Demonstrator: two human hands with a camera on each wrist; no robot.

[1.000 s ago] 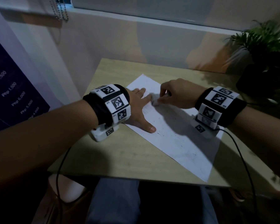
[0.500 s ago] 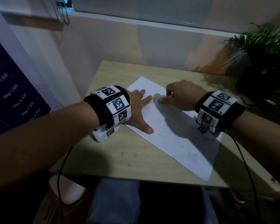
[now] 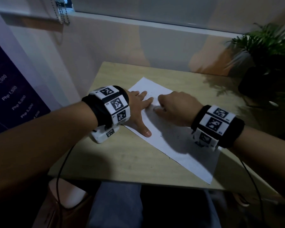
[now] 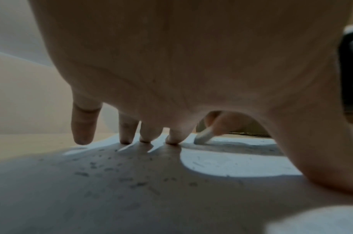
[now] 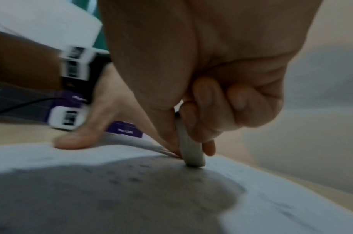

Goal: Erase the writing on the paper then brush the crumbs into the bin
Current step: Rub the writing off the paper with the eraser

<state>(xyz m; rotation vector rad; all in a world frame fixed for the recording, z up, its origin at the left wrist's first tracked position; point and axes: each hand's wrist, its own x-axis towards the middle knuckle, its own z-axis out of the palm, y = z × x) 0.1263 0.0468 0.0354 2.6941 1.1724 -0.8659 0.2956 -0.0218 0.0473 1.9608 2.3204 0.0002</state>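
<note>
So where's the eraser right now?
The eraser is pinched in the right hand, tip on the paper, just right of the left hand fingertips.

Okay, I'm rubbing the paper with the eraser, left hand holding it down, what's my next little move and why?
Probably keep rubbing with the eraser in short strokes. The right hand pinches it on edge against the paper, the left hand presses flat beside it, and faint marks show near the tip. Crumbs can likely wait.

A potted plant (image 3: 268,51) stands at the wooden table's (image 3: 122,155) far right corner.
</note>
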